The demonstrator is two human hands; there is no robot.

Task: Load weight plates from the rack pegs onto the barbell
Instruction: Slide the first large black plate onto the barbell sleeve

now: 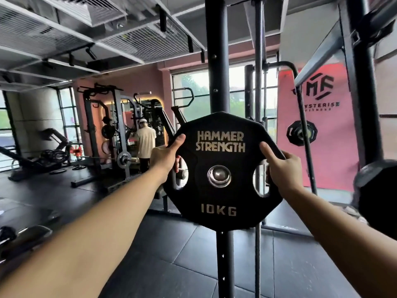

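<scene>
Two bare forearms reach in from the bottom corners. The left hand [165, 157] and right hand [281, 166] are clamped on the black 10KG plate [221, 196], one on each side. Each thumb lies along the printed face. The other fingers curl through the side cut-outs, so most of them are hidden behind the plate. The plate stands upright, lettering level, in front of the dark rack upright [216, 61], covering its middle stretch. A chrome stub [219, 176] fills the centre hole, and what it belongs to is hidden behind the plate. At the far right edge a large dark rounded shape [378, 190] is blurred and cut off, probably another plate. Further back a second plate [301, 133] shows against a red banner [326, 158]. A person in a pale shirt [146, 143] stands, back turned, among the other racks.
</scene>
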